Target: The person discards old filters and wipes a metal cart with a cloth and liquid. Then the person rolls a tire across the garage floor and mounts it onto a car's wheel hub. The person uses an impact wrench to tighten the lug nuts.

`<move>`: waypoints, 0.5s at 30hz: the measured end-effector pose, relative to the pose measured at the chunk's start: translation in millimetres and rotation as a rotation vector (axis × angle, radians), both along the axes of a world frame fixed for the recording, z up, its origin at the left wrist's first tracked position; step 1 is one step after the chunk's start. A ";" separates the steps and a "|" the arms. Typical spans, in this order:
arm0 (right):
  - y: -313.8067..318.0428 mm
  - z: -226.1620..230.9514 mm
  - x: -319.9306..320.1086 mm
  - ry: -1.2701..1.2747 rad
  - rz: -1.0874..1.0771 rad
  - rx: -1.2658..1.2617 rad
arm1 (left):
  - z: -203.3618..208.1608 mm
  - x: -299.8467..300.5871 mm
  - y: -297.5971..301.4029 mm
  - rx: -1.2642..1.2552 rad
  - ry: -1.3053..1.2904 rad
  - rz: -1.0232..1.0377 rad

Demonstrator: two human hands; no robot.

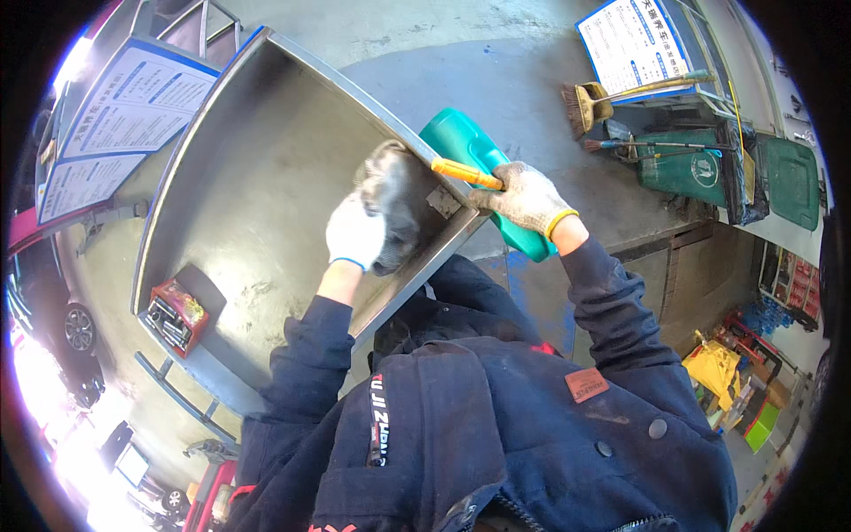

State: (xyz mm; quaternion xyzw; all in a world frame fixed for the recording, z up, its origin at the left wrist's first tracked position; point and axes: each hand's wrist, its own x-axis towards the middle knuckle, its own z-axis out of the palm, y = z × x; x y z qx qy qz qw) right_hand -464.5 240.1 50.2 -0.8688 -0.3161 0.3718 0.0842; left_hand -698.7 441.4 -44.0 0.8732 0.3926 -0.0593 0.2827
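Observation:
My left hand (356, 232), in a white glove with a blue cuff, is closed on a crumpled grey rag (386, 177) over the inside of a metal tray top (257, 160). Both hand and rag look slightly blurred. Just past the tray's right corner, my right hand (530, 197), in a soiled glove with a yellow cuff, grips a green plastic bottle (461, 137). A slim orange rod-shaped piece (465, 172) sticks out leftward from its fingers across the bottle; its kind is unclear. The hand hides the bottle's middle.
A red box of sockets (177, 317) sits at the tray's near left corner. Printed boards (124, 115) stand at left. To the right are a broom (581, 106), a green bin (687, 168) and a yellow bag (712, 372) among clutter. A car (62, 319) is far left.

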 end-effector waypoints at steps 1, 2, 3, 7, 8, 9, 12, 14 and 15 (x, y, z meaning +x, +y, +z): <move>0.5 -1.4 -0.5 -0.024 -0.003 -0.007 | 0.4 -3.1 8.0 0.053 0.000 0.083; -1.7 -1.4 0.0 -0.020 -0.007 0.024 | 0.0 -3.3 10.0 0.106 -0.017 0.164; -2.3 -2.3 -0.1 -0.024 -0.015 0.026 | -1.4 1.8 8.6 -0.021 0.150 0.153; -3.7 -3.6 1.1 -0.004 -0.040 0.008 | -13.6 46.4 -56.5 0.032 0.127 -0.075; -5.1 -3.7 -1.5 0.018 -0.043 -0.003 | -14.3 51.0 -63.9 -0.047 0.133 -0.163; -5.7 -3.9 -2.9 -0.024 -0.032 0.012 | -14.2 50.8 -67.7 -0.072 0.113 -0.103; -11.6 -3.0 -8.3 -0.072 -0.050 0.053 | -6.2 21.4 -42.0 -0.225 -0.061 -0.145; -22.4 -0.4 -12.0 -0.081 -0.071 0.087 | 1.2 -15.7 -18.4 -0.141 -0.123 -0.054; -30.0 1.1 -14.2 -0.081 -0.077 0.091 | 4.1 -33.5 -0.2 -0.166 -0.091 -0.047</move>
